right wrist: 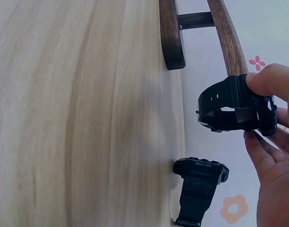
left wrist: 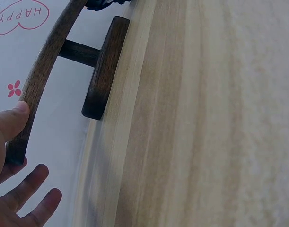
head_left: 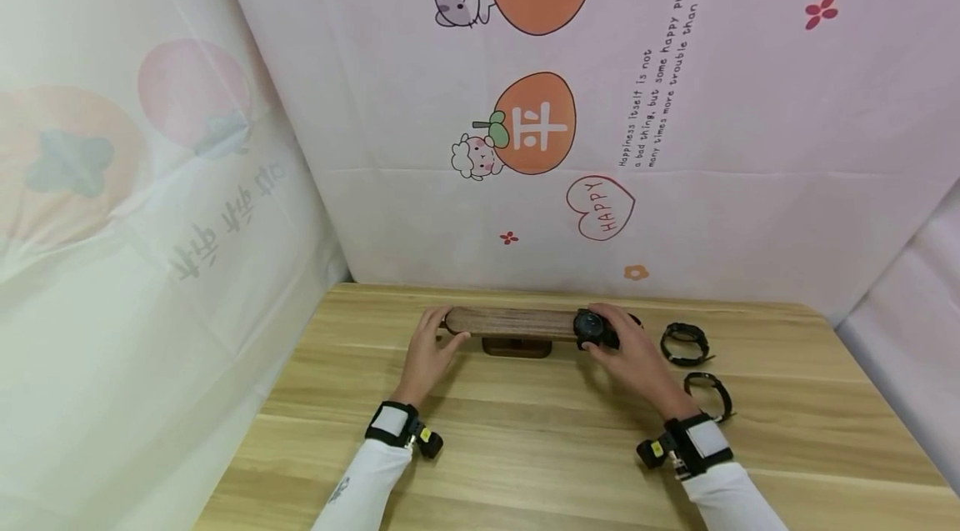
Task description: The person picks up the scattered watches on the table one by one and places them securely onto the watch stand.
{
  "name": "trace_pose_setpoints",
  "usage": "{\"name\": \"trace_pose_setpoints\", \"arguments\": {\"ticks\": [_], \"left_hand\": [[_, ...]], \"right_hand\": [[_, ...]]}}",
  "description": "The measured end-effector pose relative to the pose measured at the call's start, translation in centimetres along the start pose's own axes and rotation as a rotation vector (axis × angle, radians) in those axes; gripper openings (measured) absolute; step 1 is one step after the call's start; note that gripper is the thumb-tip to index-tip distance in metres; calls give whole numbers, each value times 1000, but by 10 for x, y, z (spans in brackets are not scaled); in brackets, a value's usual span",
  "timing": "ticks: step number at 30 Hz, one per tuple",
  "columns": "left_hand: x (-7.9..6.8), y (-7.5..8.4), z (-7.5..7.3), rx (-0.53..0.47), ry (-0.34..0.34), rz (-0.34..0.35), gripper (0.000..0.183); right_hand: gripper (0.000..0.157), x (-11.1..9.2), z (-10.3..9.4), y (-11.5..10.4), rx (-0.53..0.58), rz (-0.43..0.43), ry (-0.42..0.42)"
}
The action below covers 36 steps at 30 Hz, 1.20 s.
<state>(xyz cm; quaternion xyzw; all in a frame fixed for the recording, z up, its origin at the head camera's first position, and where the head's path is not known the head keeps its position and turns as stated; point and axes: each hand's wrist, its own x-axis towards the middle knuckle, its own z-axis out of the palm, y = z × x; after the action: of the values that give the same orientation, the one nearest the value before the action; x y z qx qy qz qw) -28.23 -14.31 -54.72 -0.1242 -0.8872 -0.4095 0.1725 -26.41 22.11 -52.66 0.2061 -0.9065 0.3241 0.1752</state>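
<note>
A dark wooden T-shaped watch stand has a long crossbar (head_left: 517, 322) raised over a small base (head_left: 517, 348) on the table. My left hand (head_left: 429, 358) grips the crossbar's left end, its thumb (left wrist: 16, 118) on the near side and the lower fingers spread. At the other end, my right hand (head_left: 636, 358) pinches a black wristwatch (head_left: 591, 326) with a round dial facing up. Its buckled strap (right wrist: 220, 97) hangs in a loop at the bar's right end, thumb on top and fingers beneath.
Two black watches, one farther back (head_left: 686, 362) and one nearer (head_left: 723, 399), lie on the table right of my right hand. Another black watch (right wrist: 198, 189) shows below the held one in the right wrist view. Printed cloth (head_left: 420, 231) hangs behind the table.
</note>
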Motion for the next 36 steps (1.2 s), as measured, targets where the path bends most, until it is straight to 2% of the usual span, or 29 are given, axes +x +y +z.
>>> {"name": "trace_pose_setpoints", "arguments": {"ticks": [13,22,36], "left_hand": [[0,-1,1,1,14,44,61],[0,-1,1,-14,2,17,61],[-1,-1,1,-24,-1,13,63]], "right_hand": [[66,5,6,-1,-11,-44,19],[66,6,10,-1,-13,-54,22],[67,6,12,-5,-5,-62,35]]}}
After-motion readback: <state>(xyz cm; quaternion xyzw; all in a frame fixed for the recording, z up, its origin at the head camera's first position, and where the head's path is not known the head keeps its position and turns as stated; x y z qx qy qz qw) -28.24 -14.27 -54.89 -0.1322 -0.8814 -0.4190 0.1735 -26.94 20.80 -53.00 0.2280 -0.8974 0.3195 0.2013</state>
